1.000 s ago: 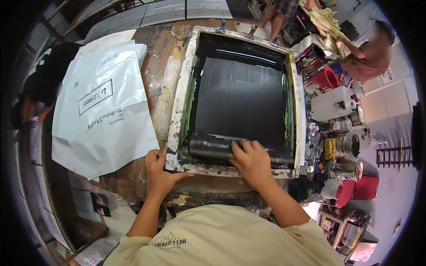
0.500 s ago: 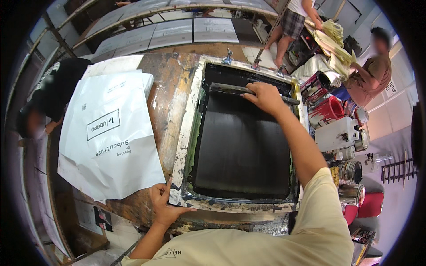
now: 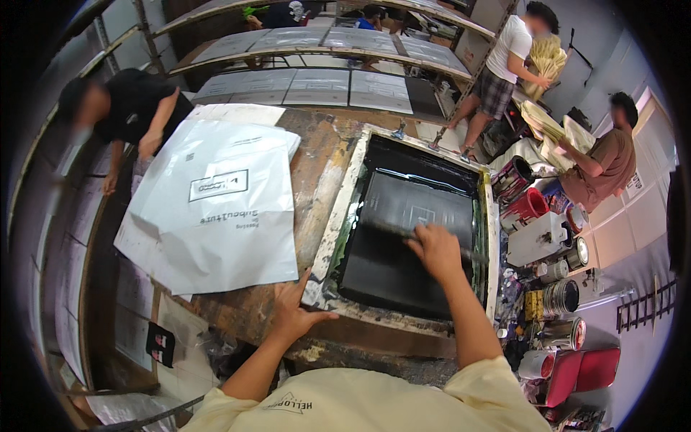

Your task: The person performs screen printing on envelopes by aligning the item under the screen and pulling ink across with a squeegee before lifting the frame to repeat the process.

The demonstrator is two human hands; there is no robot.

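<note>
A screen-printing frame (image 3: 341, 207) with a worn white border lies on the table, its mesh (image 3: 389, 277) coated in black ink. My right hand (image 3: 437, 252) is closed over the squeegee (image 3: 389, 228), a long dark bar lying across the middle of the mesh and blurred by motion. A pale rectangular mark shows through the mesh beyond the bar. At the frame's near left corner rests my left hand (image 3: 291, 313), thumb and forefinger stretched apart along the corner's edges. To the left lies a stack of white printed plastic bags (image 3: 223, 237), with the top one creased.
Clamps (image 3: 435, 141) hold the frame's far edge. Ink-smeared buckets (image 3: 529, 205), cans and a white jerrycan (image 3: 536, 239) line the right side. A person in black (image 3: 140, 108) leans in at the left; two people stand at the back right. Racks (image 3: 317, 86) with white sheets run behind.
My right hand has pulled the squeegee from the far end toward me to the middle of the mesh. The left hand stays at the corner. The view has shifted, showing more of the background.
</note>
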